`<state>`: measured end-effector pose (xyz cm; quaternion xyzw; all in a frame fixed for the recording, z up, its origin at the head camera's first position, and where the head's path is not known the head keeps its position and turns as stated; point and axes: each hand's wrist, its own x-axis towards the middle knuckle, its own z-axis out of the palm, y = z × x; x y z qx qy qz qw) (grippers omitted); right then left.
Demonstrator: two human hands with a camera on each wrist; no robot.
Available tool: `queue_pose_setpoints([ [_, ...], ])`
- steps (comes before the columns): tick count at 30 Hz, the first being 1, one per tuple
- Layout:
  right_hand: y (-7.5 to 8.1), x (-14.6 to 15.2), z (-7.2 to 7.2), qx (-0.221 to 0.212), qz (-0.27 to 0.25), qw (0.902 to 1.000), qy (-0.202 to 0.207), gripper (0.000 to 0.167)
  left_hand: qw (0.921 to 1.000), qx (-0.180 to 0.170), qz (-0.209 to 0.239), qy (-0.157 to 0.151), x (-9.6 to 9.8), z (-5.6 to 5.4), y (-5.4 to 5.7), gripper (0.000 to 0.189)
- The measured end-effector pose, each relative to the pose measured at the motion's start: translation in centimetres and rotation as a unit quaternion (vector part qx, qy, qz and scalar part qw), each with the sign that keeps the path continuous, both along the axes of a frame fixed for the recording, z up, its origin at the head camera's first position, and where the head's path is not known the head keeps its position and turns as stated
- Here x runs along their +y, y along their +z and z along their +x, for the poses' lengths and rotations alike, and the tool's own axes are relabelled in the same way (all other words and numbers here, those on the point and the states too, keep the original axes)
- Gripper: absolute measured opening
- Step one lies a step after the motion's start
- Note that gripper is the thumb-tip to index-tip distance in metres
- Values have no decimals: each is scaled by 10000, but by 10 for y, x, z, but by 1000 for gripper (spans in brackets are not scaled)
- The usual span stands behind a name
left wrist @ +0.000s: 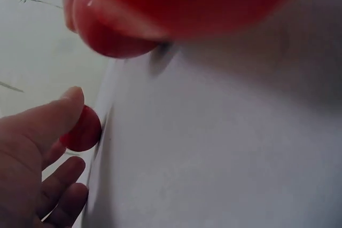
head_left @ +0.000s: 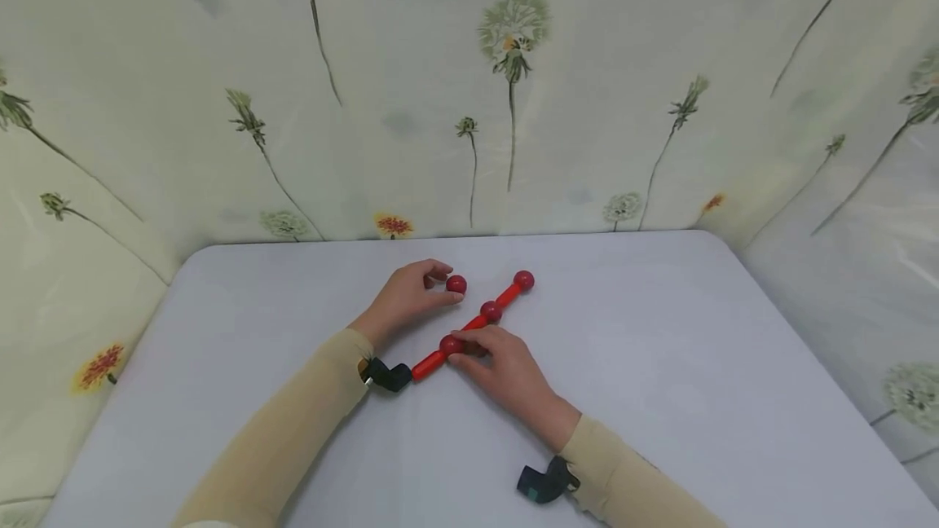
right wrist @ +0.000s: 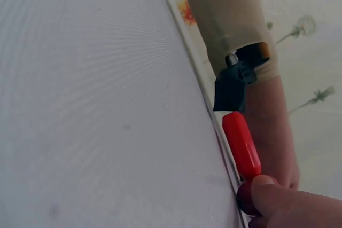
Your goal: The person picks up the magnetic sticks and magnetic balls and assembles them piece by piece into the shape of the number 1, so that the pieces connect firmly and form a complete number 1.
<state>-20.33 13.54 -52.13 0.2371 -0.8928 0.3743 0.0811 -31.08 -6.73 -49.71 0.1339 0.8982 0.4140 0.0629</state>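
Note:
My left hand (head_left: 407,296) pinches a loose red ball (head_left: 456,283) between thumb and fingers, near the far side of the table. In the left wrist view, the thumb lies against that ball, low over the white surface. A chain of red rods and red balls runs diagonally across the table. My right hand (head_left: 506,365) grips the chain's nearest ball (head_left: 451,345) with thumb and fingertips. From this ball, a red rod (right wrist: 241,145) points toward the left wrist. On its other side come a middle ball (head_left: 491,311), another rod (head_left: 509,295) and an end ball (head_left: 524,280).
Everything lies on a white table (head_left: 660,332) with rounded far corners. Behind it hangs a pale, flower-printed cloth (head_left: 411,63), which also covers the sides. A dark camera mount (head_left: 389,376) on the left wrist sits close to the chain's near rod; another mount (head_left: 544,482) is on the right wrist.

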Motion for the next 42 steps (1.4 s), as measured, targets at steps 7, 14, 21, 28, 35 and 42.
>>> queue_pose_setpoints([
  [7, 1, -1, 1, 53, -69, 10000, 49, 38, 9999, 128, -26, -36, 0, -2, -3, 37],
  [14, 1, -1, 1, 76, -44, 10000, 6, 38, 9999, 105, -13, 79, -7, 3, -5, 36],
  [21, 3, -1, 1, 24, -29, 10000, -12, 38, 9996, 194, 82, 201, -32, 19, -7, 36],
  [28, 2, -1, 1, -14, -15, 10000, -37, 37, 9986, 367, 242, 278, -53, 37, -9, 38],
  [35, 2, -2, 1, 35, -29, 10000, -50, 37, 9984, 323, 242, 408, -68, 57, -10, 41],
  [42, 2, -3, 1, 35, -35, 10000, -64, 37, 9979, 406, 285, 408, -80, 73, -11, 39],
])
